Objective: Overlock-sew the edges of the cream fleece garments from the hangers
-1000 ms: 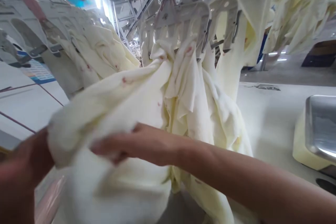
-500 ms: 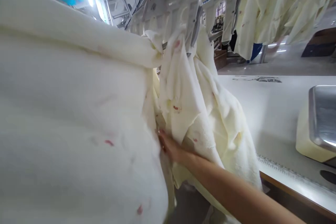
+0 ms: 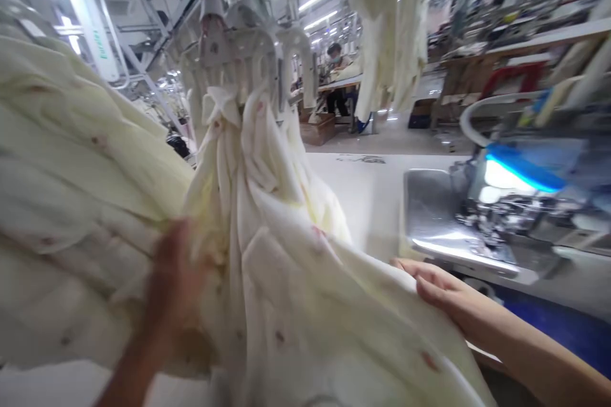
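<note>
Cream fabric pieces point(image 3: 281, 254) with small reddish prints hang in folds from clear plastic hanger clips point(image 3: 258, 51). My right hand point(image 3: 436, 286) pinches the outer edge of this hanging fabric and holds it out to the right, fingers closed over the cloth. At the left, my left hand point(image 3: 174, 273) is smeared by motion in front of the folds, beside another cream printed fabric piece point(image 3: 81, 172) that spreads across the left side. Whether its fingers grip any cloth cannot be made out.
A sewing machine point(image 3: 491, 222) with a lit blue-edged lamp stands on the white worktable point(image 3: 363, 197) at the right. More cream pieces point(image 3: 382, 32) hang further back. A brown box point(image 3: 317, 130) and a seated person point(image 3: 337, 67) are in the background.
The view has swung to the right, bringing the sewing machine in. My right hand has left the gap between the fabrics and now holds the outer edge. My left hand has come into view.
</note>
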A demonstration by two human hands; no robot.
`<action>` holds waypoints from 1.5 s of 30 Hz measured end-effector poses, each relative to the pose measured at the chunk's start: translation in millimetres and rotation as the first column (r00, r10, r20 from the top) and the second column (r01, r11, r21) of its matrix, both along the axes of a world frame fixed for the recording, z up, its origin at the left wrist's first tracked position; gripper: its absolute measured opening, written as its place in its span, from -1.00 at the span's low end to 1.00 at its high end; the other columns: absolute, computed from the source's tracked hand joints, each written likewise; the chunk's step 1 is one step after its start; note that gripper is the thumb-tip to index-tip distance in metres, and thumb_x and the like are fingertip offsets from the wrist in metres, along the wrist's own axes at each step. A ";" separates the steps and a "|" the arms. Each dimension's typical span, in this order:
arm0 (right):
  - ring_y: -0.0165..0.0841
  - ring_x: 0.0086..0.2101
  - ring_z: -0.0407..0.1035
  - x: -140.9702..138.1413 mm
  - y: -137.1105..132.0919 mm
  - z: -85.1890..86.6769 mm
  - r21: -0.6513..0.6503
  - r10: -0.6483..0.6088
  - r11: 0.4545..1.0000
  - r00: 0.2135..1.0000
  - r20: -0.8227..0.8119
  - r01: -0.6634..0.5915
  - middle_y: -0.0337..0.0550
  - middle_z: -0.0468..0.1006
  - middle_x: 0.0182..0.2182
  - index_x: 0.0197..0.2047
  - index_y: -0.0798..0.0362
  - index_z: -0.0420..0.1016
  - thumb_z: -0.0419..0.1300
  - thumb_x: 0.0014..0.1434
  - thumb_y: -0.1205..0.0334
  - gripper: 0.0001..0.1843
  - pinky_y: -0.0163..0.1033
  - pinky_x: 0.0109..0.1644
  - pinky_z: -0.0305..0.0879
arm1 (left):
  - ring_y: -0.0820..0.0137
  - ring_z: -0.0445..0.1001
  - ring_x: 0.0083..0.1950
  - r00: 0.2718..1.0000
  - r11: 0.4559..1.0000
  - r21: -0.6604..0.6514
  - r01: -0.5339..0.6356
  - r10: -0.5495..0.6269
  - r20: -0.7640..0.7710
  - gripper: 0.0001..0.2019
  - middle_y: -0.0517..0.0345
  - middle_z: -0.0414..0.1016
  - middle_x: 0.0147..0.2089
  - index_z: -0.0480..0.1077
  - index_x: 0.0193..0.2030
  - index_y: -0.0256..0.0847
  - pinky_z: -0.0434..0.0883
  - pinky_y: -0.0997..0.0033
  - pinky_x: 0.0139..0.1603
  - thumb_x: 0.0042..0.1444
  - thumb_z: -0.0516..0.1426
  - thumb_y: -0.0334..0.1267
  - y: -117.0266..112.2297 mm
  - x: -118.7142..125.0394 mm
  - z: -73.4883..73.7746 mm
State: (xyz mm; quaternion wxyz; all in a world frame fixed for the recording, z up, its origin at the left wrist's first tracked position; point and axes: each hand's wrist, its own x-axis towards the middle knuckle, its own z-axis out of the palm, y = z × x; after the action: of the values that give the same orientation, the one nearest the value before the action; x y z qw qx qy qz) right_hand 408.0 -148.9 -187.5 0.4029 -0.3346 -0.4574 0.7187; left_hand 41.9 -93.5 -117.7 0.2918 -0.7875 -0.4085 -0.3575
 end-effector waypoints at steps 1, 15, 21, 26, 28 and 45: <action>-0.52 -0.59 0.13 6.0 3.3 -0.1 0.038 -0.047 0.998 0.997 0.055 0.045 -0.33 0.25 -0.56 -0.42 0.05 0.28 0.23 0.00 -0.20 -0.54 -0.45 -0.55 0.03 | 0.24 0.26 0.16 0.983 0.990 -0.012 0.137 -0.138 -0.124 -0.59 0.04 0.28 0.13 0.18 0.16 -0.16 0.31 0.14 0.12 0.15 0.09 -0.32 1.3 29.3 -17.1; -0.35 -0.40 0.32 64.8 -32.5 -2.7 0.618 -0.767 0.641 0.353 0.536 0.454 -0.23 0.43 -0.43 -0.32 0.03 0.36 0.05 0.19 0.10 -0.81 -0.31 -0.33 0.18 | 0.42 0.37 0.08 0.627 0.624 -0.197 0.756 -0.777 -0.057 -0.88 0.15 0.50 -0.09 0.37 -0.27 -0.26 0.22 0.33 0.24 0.13 0.03 -0.47 -23.4 250.6 -54.1; -0.38 -0.52 0.31 82.7 -16.3 -21.5 0.700 -0.889 0.282 -0.096 0.448 0.656 -0.19 0.46 -0.38 -0.13 0.04 0.26 0.12 0.10 0.15 -0.73 -0.26 -0.38 0.24 | 0.38 0.31 0.18 0.734 0.698 -0.357 0.620 -0.677 -0.050 -0.69 0.00 0.39 0.12 0.30 0.01 -0.29 0.28 0.27 0.22 0.18 -0.10 -0.47 16.5 291.1 -74.9; -0.23 -0.11 0.34 64.3 -39.0 -23.1 0.728 -0.976 0.217 0.158 0.150 0.650 -0.03 0.38 -0.05 -0.01 -0.01 0.31 0.22 0.10 0.13 -0.62 -0.17 -0.02 0.29 | 0.31 0.41 0.02 0.735 0.680 -0.409 0.609 -0.678 -0.034 -0.75 -0.03 0.46 -0.03 0.32 -0.03 -0.27 0.38 0.23 0.05 0.24 -0.08 -0.30 32.2 279.3 -54.5; -0.21 -0.11 0.33 51.1 -48.6 -23.7 0.583 -0.898 0.429 0.396 0.191 0.690 -0.06 0.40 -0.06 0.04 -0.02 0.31 0.30 0.02 0.08 -0.48 -0.23 -0.09 0.32 | 0.32 0.44 -0.18 0.744 0.696 -0.396 0.599 -0.666 -0.045 -0.82 0.07 0.48 -0.25 0.36 -0.25 -0.22 0.40 0.29 -0.18 0.23 -0.05 -0.30 18.7 279.3 -43.8; -0.47 -0.67 0.03 46.3 -37.2 -33.9 0.353 -0.871 0.459 0.336 0.357 0.815 -0.43 0.14 -0.71 -0.18 0.01 0.16 0.04 0.18 0.04 -0.75 -0.40 -0.59 -0.11 | 0.39 0.43 -0.52 0.826 0.774 -0.615 0.154 -0.442 -0.350 -0.75 0.26 0.41 -0.50 0.18 -0.40 -0.14 -0.02 0.43 -0.57 0.28 -0.16 -0.20 33.4 322.4 -36.4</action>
State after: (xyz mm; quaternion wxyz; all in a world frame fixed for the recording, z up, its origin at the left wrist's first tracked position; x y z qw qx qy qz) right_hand 454.3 -186.1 -221.4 0.6024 -0.6698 -0.3420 0.2674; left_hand 364.3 -60.0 -154.1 0.0757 -0.9564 -0.2756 -0.0595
